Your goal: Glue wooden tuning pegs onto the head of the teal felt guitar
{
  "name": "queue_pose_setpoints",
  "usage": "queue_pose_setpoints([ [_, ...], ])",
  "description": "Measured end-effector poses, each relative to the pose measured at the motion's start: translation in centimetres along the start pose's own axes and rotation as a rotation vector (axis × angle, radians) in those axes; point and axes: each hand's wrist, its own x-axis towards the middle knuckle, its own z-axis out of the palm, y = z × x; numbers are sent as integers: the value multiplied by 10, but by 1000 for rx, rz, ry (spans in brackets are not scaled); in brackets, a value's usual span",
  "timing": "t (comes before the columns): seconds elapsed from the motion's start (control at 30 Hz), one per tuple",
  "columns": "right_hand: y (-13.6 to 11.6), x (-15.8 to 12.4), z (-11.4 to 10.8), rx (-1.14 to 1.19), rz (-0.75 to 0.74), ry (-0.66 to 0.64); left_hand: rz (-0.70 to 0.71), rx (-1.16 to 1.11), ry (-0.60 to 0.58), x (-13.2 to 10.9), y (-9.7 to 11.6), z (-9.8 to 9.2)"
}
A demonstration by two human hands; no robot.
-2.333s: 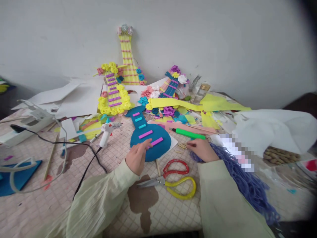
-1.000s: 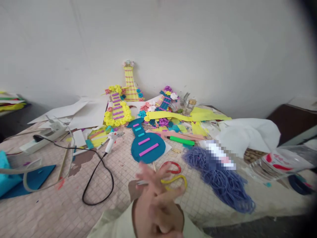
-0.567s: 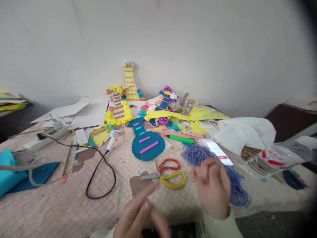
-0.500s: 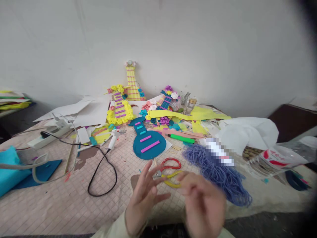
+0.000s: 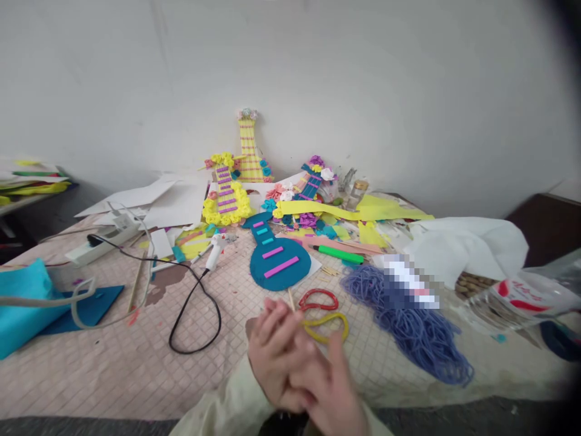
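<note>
grey plain wall (image 5: 408, 91) stands behind a counter (image 5: 145, 375) spread with pale, diamond-patterned cloth. a flat teal guitar-shaped cutout with magenta and turquoise strips (image 5: 267, 263) lies mid-counter, just beyond the hands. left hand (image 5: 272, 351) and right hand (image 5: 329, 384) are clasped together, fingers overlapping; whether anything sits between the palms cannot be told. scissors with red and yellow loop handles (image 5: 346, 327) lie near the fingers, blades hidden. further out are a white glue gun (image 5: 214, 253), left, and a heap of violet-blue yarn (image 5: 413, 336), right.
</note>
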Motion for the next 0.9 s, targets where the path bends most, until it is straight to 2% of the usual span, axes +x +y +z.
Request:
queue_pose_setpoints([
  [0.03,-2,-4,-9,102,-38,-34,-3,-20,104,5,-13,0],
  [0.07,-1,-7,-21,237,-94,-88,-70,-68,182,9,-27,0],
  [0.1,3,-11,-33,386,-154,-139,-223,-118,195,13,-42,0],
  [0.13,10,-14,-45,507,-217,-230,-384,-248,155,16,-57,0],
  [0.17,19,-17,-56,508,-140,-212,-583,-432,148,18,-71,0],
  [0.2,32,-20,-63,388,-32,-161,-739,-630,126,19,-84,0],
  [0.27,61,-24,-68,1,174,-14,-872,-774,91,22,-101,2],
  [0.3,76,-25,-67,-156,196,29,-914,-813,77,23,-106,3],
  [0.33,91,-26,-63,-278,201,53,-951,-832,69,26,-109,5],
  [0.4,116,-28,-52,-415,193,-11,-1057,-893,64,34,-109,10],
  [0.5,133,-28,-41,-540,174,-125,-1232,-949,92,49,-106,16],
  [0.6,132,-27,-39,-616,185,-198,-1398,-948,136,66,-106,21],
  [0.7,127,-24,-40,-620,209,-272,-1504,-956,135,81,-108,23],
  [0.9,122,-22,-41,-575,244,-320,-1539,-1079,32,105,-103,23],
])
